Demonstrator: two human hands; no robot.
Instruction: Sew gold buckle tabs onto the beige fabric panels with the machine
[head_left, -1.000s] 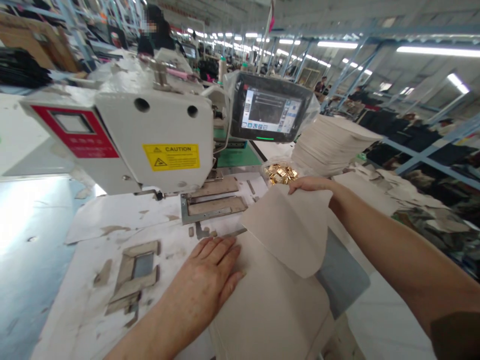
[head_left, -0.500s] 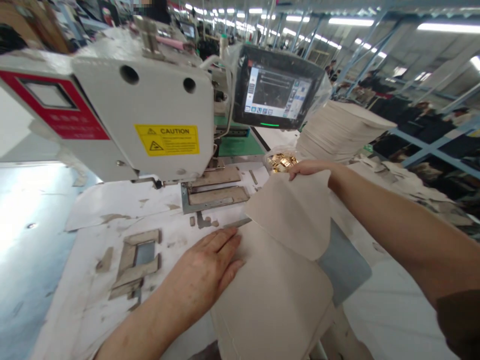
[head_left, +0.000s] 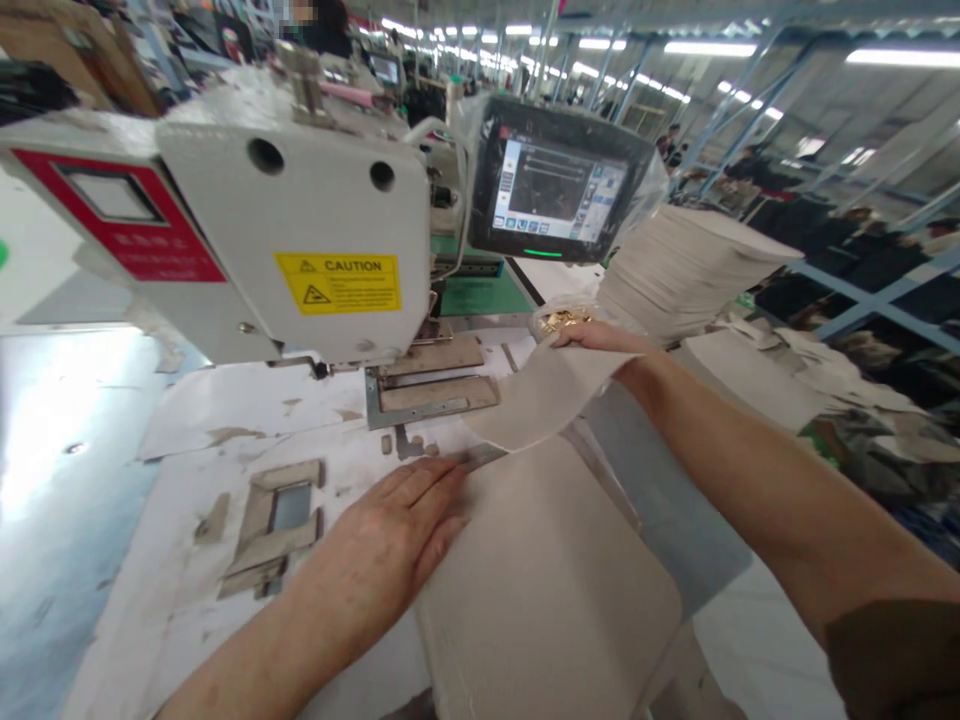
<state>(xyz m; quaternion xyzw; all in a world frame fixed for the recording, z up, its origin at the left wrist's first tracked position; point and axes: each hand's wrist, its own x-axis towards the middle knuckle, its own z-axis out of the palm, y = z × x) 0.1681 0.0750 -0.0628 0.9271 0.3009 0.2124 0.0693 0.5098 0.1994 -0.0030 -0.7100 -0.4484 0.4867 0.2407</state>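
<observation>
My right hand pinches the upper edge of a thin beige sheet, which hangs curved just right of the metal clamp frame. Below it lies a stack of beige sheets with rounded corners. My left hand rests at the left edge of that stack, its fingers stretched out and lying close to each other. A plastic bag of gold metal pieces sits just behind my right hand.
A sewing machine head with a caution label stands at the left. Its screen is behind the clamp. A tall sheet pile stands back right, and a taped cardboard jig lies front left.
My right hand has moved a little left with the sheet, which is now bent and swung toward the clamp frame, uncovering more of the stack. My left hand has shifted slightly left.
</observation>
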